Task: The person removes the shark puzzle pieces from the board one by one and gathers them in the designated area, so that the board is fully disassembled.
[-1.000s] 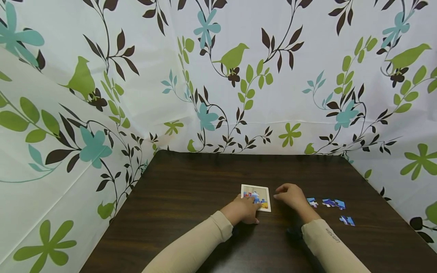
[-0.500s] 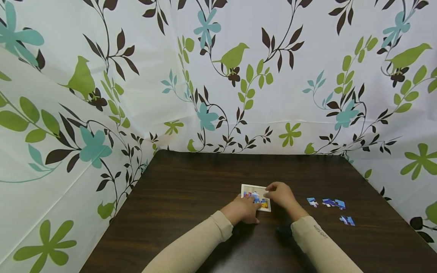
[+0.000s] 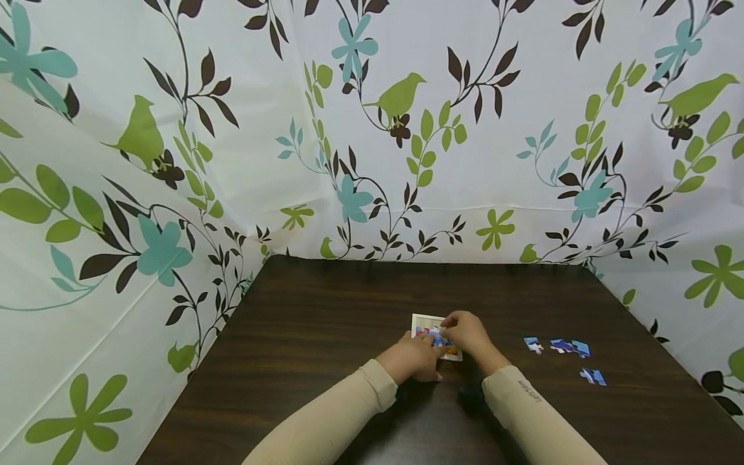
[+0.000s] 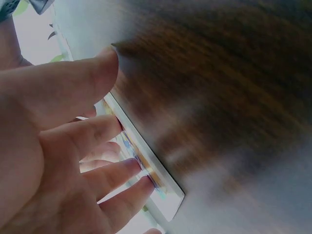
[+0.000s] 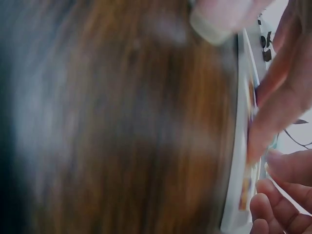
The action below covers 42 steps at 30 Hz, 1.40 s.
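A small jigsaw puzzle in a pale wooden frame (image 3: 420, 318) lies on the table, its picture blue, red and yellow, with bare backing along the top. My left hand (image 3: 414, 355) rests on its lower left part. In the left wrist view the fingertips of the left hand (image 4: 73, 141) touch the puzzle inside the frame edge (image 4: 168, 204), thumb held apart. Over the frame's right side, my right hand (image 3: 469, 334) pinches a puzzle piece between thumb and fingers, mostly hidden by them. The right wrist view shows this right hand (image 5: 285, 187) close beside the left fingers.
To the right lie loose blue puzzle pieces: one piece (image 3: 533, 345), a pair (image 3: 569, 347) side by side, and more pieces (image 3: 593, 376) nearer the front. The dark wooden table (image 3: 325, 303) meets a patterned curtain (image 3: 372, 239) at the back and left.
My right hand has moved left, from beside the frame to over its right part. The left hand has stayed in place on the puzzle, and the loose pieces have not moved.
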{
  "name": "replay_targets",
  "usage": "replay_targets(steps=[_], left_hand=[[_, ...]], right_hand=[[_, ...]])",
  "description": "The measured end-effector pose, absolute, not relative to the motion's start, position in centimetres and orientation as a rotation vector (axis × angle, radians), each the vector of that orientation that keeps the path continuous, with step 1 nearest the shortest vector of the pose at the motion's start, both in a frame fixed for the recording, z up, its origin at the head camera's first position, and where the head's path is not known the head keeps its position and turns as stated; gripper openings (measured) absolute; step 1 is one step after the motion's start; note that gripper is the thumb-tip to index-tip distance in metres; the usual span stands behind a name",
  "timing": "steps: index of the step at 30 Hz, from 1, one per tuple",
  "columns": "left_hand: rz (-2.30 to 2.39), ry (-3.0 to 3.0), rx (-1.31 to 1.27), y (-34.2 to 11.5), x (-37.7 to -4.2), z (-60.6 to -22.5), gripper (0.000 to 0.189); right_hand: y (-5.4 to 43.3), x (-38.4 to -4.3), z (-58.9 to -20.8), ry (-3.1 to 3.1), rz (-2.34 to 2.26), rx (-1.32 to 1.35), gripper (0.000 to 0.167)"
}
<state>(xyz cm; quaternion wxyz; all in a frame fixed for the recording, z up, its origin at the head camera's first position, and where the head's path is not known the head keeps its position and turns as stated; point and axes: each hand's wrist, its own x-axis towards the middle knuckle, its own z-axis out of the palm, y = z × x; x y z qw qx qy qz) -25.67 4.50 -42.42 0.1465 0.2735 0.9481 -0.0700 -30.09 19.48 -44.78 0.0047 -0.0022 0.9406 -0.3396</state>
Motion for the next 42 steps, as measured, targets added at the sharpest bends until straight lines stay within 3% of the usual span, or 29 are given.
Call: replay_targets(steps=[31,42], left_hand=[[-0.088,2.730,0.778,3.4,-25.6,-42.9,0.066],[-0.172,2.722,0.794,3.6,-25.6,-42.5,0.065]], right_hand=[[18.3,-30.5,-45.4,2.947,-1.043,0.001,0.021],[18.6,-30.7,-45.6,2.924,-1.069,0.005,0.031]])
